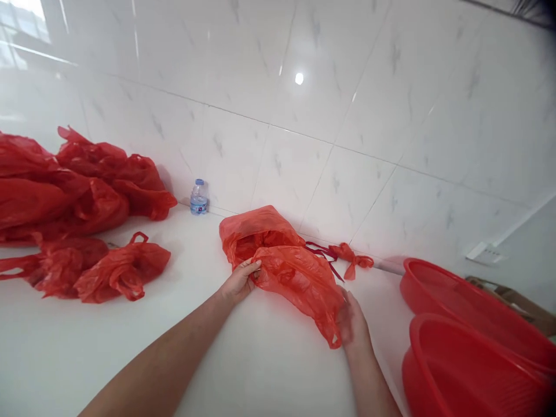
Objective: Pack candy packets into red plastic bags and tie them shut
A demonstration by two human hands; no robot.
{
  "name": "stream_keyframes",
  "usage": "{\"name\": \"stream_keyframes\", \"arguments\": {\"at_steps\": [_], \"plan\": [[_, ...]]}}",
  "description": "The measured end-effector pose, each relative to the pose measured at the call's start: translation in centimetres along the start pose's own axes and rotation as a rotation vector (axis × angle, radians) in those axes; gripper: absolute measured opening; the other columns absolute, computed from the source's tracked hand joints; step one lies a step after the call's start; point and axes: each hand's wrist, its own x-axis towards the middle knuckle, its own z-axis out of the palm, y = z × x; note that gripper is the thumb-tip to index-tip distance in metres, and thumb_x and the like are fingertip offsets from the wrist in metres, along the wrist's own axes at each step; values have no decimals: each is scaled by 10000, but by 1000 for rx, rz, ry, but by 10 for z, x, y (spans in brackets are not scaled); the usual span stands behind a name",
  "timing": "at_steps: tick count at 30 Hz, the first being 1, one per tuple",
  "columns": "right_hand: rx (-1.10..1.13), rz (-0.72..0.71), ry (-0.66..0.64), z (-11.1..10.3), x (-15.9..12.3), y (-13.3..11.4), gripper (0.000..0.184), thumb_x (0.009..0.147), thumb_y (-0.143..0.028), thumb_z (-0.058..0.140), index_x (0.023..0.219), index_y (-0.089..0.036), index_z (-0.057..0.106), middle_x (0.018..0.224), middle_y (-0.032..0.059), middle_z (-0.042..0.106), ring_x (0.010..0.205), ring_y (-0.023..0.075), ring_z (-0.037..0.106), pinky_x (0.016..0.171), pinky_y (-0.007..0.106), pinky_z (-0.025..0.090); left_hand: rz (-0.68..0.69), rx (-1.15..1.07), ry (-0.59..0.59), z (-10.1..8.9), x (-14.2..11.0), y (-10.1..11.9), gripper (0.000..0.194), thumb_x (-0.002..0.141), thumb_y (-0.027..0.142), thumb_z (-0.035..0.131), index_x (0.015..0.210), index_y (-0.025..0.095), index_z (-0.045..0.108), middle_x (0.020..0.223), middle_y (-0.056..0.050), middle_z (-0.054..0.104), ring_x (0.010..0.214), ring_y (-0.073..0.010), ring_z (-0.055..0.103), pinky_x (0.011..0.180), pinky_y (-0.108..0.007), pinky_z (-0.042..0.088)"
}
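Note:
A crinkled, translucent red plastic bag (295, 275) is stretched between my hands above the white table. My left hand (243, 281) pinches its left edge between thumb and fingers. At the bag's right end, beside a hanging handle loop, is my right hand (355, 321); its fingers are blurred and partly hidden by the bag, so their grip is unclear. Directly behind lies another red plastic bag (263, 223), bulging and partly covered by the one in front. Dark red strips (324, 253) and a small knotted piece of red plastic (351, 258) lie by the wall.
Large crumpled red bags (78, 185) are heaped at the left, with smaller red bags (125, 269) in front. A small water bottle (198, 198) stands against the tiled wall (304, 127). Two red plastic basins (469, 359) occupy the right side, near a cardboard box (516, 304).

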Motion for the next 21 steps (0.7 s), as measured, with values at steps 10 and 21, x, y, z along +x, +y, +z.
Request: {"name": "stream_keyframes", "arguments": {"at_steps": [10, 21], "plan": [[-1219, -1189, 377, 51, -75, -12, 281, 836, -287, 515, 1066, -144, 589, 1090, 154, 571, 1099, 276, 487, 961, 484, 376, -35, -33, -83, 4, -2, 0, 164, 705, 209, 733, 820, 136, 642, 745, -25, 636, 618, -89, 567, 626, -220, 453], [-1277, -758, 37, 63, -48, 32, 496, 929, -388, 290, 1351, -143, 377, 1386, 159, 403, 1305, 265, 337, 1032, 477, 320, -194, 50, -222, 22, -13, -2, 62, 702, 154, 632, 736, 164, 581, 630, 29, 551, 548, -76, 514, 552, -192, 406]]}}
